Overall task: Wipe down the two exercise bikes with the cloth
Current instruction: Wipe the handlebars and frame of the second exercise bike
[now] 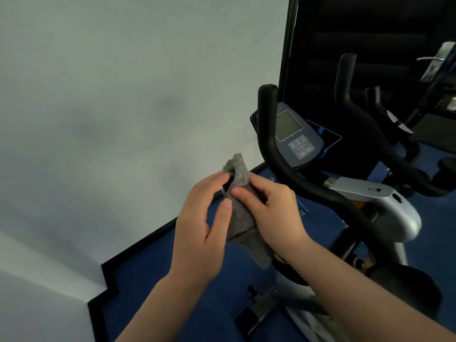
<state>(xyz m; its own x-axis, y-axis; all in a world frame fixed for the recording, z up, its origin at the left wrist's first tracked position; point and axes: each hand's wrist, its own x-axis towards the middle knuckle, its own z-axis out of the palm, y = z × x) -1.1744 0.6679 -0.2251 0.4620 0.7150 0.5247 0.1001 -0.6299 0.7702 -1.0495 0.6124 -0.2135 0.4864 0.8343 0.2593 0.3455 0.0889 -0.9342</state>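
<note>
A grey cloth (240,213) is folded between both hands in the middle of the view. My right hand (274,211) grips it from the right, thumb on top. My left hand (199,223) pinches its left edge with fingertips. Just to the right stands the near exercise bike (385,206), with black handlebars (269,134), a console screen (293,134) and a silver frame. The second bike's black handlebars (380,107) show behind it at the right. The cloth touches neither bike.
A pale wall (111,95) fills the left side, with a black skirting (138,245) along the blue carpet (187,292). A dark window or panel (345,45) rises behind the bikes. A door handle (434,59) shows at the far right.
</note>
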